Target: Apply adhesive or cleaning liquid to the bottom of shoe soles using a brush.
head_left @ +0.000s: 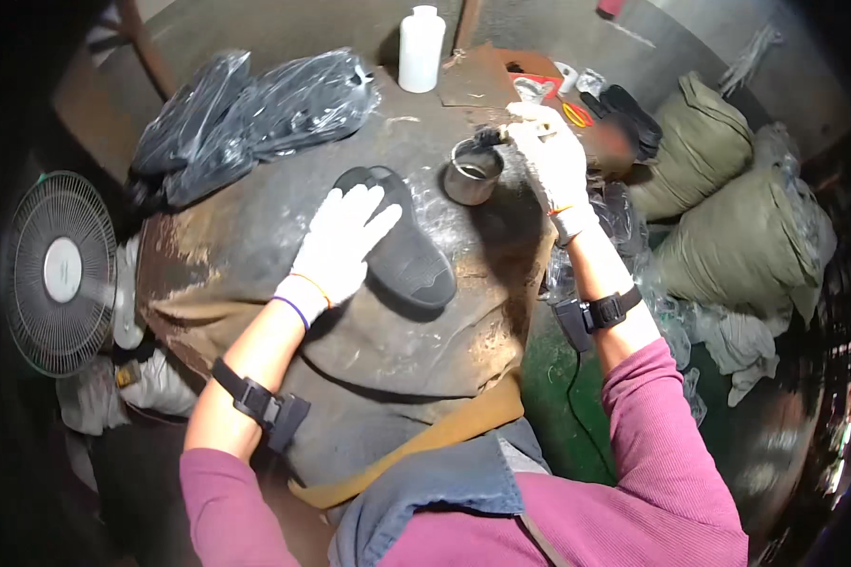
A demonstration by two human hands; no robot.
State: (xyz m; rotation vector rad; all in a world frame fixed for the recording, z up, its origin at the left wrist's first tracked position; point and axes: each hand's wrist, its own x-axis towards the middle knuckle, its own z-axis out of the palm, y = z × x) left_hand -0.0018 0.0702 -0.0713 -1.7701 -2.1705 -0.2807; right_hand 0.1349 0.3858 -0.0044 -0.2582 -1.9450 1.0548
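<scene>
Magenta sleeves (667, 425) faced the tabletop (265, 217) | left hand (336, 241) lay spread along a black shoe sole (412, 265)'s left side | right hand (547, 156), apart from it, pinched a dark-tipped brush (488, 136) at a metal cup (467, 189)

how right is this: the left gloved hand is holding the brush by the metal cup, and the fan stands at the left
Not the left hand: the head view shows the right gloved hand holding the brush by the metal cup. The rest stands.
</scene>
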